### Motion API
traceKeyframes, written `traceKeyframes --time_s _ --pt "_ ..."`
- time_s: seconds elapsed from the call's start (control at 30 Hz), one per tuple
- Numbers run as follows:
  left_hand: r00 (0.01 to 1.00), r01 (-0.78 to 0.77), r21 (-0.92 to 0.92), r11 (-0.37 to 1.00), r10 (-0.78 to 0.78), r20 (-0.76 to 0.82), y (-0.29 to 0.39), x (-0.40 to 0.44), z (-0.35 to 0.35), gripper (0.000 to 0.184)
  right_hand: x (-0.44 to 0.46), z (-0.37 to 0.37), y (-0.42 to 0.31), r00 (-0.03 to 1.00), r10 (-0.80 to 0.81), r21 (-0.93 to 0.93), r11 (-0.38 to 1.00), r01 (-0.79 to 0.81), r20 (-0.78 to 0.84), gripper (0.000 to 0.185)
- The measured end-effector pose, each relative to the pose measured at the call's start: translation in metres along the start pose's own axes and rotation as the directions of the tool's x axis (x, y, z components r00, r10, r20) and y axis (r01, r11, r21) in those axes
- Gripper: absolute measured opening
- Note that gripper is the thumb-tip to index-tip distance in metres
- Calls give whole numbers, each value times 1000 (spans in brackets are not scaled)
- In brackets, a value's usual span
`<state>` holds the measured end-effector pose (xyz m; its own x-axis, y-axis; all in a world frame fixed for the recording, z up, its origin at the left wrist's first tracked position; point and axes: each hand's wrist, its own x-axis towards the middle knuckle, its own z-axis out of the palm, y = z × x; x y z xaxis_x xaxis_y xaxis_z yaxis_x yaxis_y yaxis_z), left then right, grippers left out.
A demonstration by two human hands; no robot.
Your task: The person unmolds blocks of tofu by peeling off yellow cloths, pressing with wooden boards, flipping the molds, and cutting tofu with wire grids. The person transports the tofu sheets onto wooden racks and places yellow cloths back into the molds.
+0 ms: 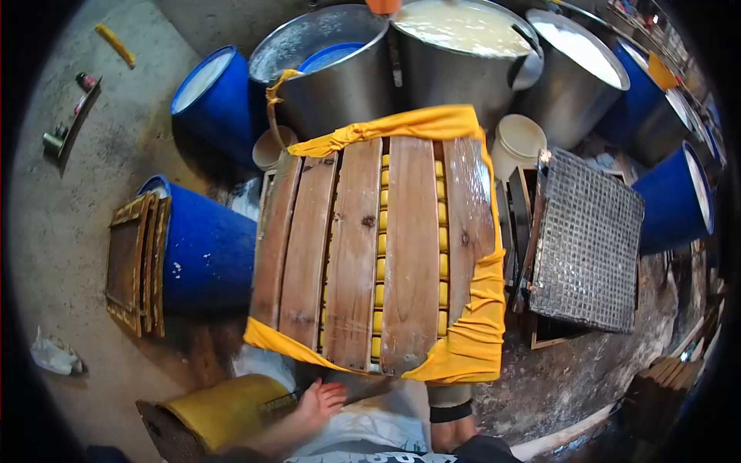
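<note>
In front of me stands a slatted wooden rack [417, 255], with rows of yellow pieces showing through the gaps between its boards. Yellow cloth [471, 332] is wrapped around its edges and bunched at the near right corner. My left hand [320, 403] is just below the near edge, palm partly up, fingers stretched out and holding nothing. Below the near right corner is my right hand [448, 397], at a dark wristband; it looks beige, perhaps gloved. Its fingers are hidden by the cloth and rack edge, so I cannot tell what it touches.
A blue barrel [208, 247] with wooden frames [135, 262] leaning on it stands left. A yellow container [224, 409] is near my left arm. Steel vats [455, 85] line the back. On the right, a grid-patterned sheet [590, 239] rests on frames.
</note>
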<state>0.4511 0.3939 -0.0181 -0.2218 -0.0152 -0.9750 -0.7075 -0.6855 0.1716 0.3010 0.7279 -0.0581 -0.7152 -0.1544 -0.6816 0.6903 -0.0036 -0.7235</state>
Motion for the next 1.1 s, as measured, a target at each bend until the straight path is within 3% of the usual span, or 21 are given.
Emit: traceKeyframes --time_s 0.03,0.07,0.1,0.13,0.2,0.37,0.5,0.6,0.73,0.83,0.9,0.97,1.0,1.07,1.1 --pt "1000 7 22 1000 -7 -3 0 9 24 53 -4 -13 28 997 54 27 998 -53 -47 73" --pt "983 -61 -284 957 107 149 13 7 55 53 -8 -23 47 992 91 45 995 -88 -83 72" --pt "934 -69 -572 817 255 252 27 1 79 54 -12 -28 65 987 120 66 991 -113 -109 72" --pt "939 -65 -556 829 239 248 40 -3 96 54 -14 -35 77 982 138 84 988 -128 -129 71" --pt "877 -173 -566 806 388 284 55 -15 115 53 -19 -40 91 976 161 95 984 -148 -149 70" --pt "881 -76 -571 818 323 345 57 -6 90 53 -13 -34 77 977 145 53 989 -139 -158 67" --pt "935 -69 -507 859 232 266 64 -8 48 51 11 -7 59 983 132 -24 990 -136 -128 65" --pt "846 -99 -600 794 384 369 76 9 41 53 50 18 49 987 120 -76 989 -128 -104 63" --pt "842 -62 -706 705 417 342 82 -2 64 54 92 32 55 989 121 -108 986 -130 -87 61" --pt "828 -74 -687 723 428 361 85 -2 60 57 64 -6 65 967 219 -179 954 -240 -131 60" --pt "830 -54 -702 710 422 364 92 2 59 58 8 -54 78 917 359 -272 877 -396 -175 59" --pt "848 -26 -736 677 405 342 76 21 34 59 -59 -92 65 847 426 -364 770 -524 -319 58" --pt "872 -68 -574 816 328 363 69 38 9 61 -77 -104 50 836 347 -326 803 -499 -424 57" --pt "935 -166 -97 981 187 300 71 36 -24 61 -98 -105 15 786 -127 -319 943 -93 -604 52" --pt "942 -325 218 920 294 162 72 22 -34 55 -106 -88 -30 762 -445 -601 794 92 -471 59"
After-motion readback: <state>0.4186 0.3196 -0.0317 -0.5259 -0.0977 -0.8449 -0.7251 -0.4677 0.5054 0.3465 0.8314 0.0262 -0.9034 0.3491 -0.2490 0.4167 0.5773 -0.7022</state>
